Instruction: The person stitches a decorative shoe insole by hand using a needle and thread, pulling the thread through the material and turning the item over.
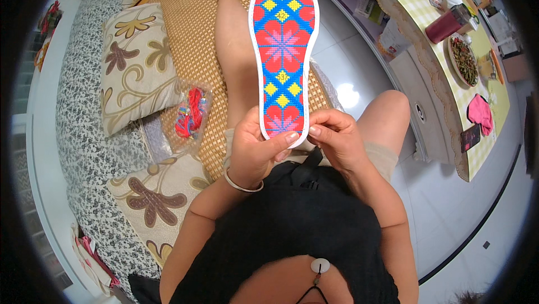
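Note:
An embroidered insole [282,45] stretches up and away from me, its heel end nearest my body. Red and pink flowers with blue and yellow lattice cover it inside a white border. My left hand [259,142], with a pale bangle on the wrist, grips the heel end, thumb on the face and fingers behind. At the heel's right edge, my right hand [334,135] has its thumb and forefinger pinched together. Whether those fingers hold the edge or something thin like a needle is too small to make out.
On the woven mat [185,28] to my left lies a clear plastic bag of coloured thread [191,114], beside a floral cushion [137,68]. A cabinet-table [449,87] at right carries a dish of food [463,59], a dark red cup [443,26] and a pink cloth [480,114].

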{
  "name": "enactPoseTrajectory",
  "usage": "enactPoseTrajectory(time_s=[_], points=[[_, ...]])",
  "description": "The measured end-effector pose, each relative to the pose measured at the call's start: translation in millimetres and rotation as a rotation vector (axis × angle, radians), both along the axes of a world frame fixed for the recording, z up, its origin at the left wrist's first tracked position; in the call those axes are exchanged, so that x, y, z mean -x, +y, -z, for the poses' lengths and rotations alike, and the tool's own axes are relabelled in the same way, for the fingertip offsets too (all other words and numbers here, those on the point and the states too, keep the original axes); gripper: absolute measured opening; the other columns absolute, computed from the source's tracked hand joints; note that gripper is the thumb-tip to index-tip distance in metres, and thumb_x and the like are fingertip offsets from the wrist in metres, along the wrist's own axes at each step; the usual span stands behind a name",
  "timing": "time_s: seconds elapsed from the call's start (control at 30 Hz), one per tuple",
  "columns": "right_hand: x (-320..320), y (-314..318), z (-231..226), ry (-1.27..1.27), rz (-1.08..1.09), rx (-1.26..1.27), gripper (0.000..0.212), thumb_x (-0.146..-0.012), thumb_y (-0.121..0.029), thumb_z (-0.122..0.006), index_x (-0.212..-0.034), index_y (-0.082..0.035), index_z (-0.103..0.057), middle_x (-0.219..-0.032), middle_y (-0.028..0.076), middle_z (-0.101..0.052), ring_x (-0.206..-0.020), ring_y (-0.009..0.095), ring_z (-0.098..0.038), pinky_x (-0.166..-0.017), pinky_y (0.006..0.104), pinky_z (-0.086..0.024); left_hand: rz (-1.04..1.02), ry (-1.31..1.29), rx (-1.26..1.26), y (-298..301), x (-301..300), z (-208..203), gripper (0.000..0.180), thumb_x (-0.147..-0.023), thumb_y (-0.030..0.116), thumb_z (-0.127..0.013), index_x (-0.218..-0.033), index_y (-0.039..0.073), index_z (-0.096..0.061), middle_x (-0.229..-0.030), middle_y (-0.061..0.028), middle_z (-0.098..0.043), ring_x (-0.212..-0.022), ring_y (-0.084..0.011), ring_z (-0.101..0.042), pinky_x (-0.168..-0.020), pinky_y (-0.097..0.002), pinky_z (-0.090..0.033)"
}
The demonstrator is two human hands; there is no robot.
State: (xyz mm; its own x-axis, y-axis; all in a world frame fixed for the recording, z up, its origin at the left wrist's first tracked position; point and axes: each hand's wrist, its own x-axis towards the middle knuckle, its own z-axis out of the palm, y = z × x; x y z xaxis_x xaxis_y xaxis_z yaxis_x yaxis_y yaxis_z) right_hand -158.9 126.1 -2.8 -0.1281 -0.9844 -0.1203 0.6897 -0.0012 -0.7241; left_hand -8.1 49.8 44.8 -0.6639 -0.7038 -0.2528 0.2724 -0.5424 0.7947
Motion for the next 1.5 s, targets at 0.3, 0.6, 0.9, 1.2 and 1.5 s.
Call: enactPoseTrajectory(time_s=[0.3,0.6,0.9,1.2,1.5], points=[[2.1,3.9,-1.5,-0.007,-0.026,-0.005,0.015,-0.083,-0.001,-0.062,-0.097,0.002,-0.068,-0.083,0.001,-0.063,-0.069,0.004,-0.046,-0.062,0.0188,-0.037,0.014,-0.011,-0.007,-0.3,-2.8,-3.5,0.034,-0.08,-0.003,-0.065,-0.11,-0.001,-0.049,-0.09,-0.0081,-0.06,-0.06,-0.0047,-0.05,-0.046,-0.0166,-0.038],[3.2,6.3,2.6,-0.016,-0.025,0.004,0.018,-0.083,-0.001,-0.062,-0.1,0.004,-0.068,-0.085,0.004,-0.064,-0.068,0.005,-0.047,-0.061,0.0196,-0.037,0.012,0.009,-0.019,-0.5,-3.6,-3.9,0.035,-0.08,-0.003,-0.066,-0.11,-0.001,-0.049,-0.09,-0.0082,-0.061,-0.062,-0.0048,-0.051,-0.046,-0.0163,-0.039],[5.9,8.0,3.5,-0.038,-0.04,0.036,0.019,-0.084,-0.002,-0.061,-0.101,0.004,-0.067,-0.089,0.005,-0.066,-0.069,0.005,-0.049,-0.061,0.0194,-0.037,0.017,-0.004,-0.009,-0.5,-2.6,-6.3,0.033,-0.079,-0.002,-0.066,-0.108,-0.001,-0.049,-0.088,-0.0084,-0.061,-0.06,-0.0049,-0.051,-0.045,-0.0169,-0.039],[7.4,9.8,1.3,-0.02,-0.043,0.017,0.018,-0.085,-0.001,-0.06,-0.101,0.004,-0.067,-0.087,0.004,-0.065,-0.068,0.005,-0.048,-0.061,0.0192,-0.037,0.023,-0.003,0.011,0.2,-1.3,-7.5,0.033,-0.08,-0.002,-0.066,-0.108,-0.001,-0.049,-0.087,-0.0077,-0.061,-0.059,-0.0047,-0.05,-0.045,-0.0171,-0.039],[3.4,9.8,2.0,-0.094,-0.081,0.045,0.015,-0.088,-0.004,-0.059,-0.099,0.003,-0.064,-0.081,0.001,-0.06,-0.066,0.004,-0.044,-0.06,0.0195,-0.035,0.062,-0.012,0.064,-2.2,-4.2,-5.1,0.034,-0.079,-0.003,-0.065,-0.11,-0.002,-0.05,-0.092,-0.0067,-0.061,-0.066,-0.0049,-0.054,-0.053,-0.0178,-0.044]])
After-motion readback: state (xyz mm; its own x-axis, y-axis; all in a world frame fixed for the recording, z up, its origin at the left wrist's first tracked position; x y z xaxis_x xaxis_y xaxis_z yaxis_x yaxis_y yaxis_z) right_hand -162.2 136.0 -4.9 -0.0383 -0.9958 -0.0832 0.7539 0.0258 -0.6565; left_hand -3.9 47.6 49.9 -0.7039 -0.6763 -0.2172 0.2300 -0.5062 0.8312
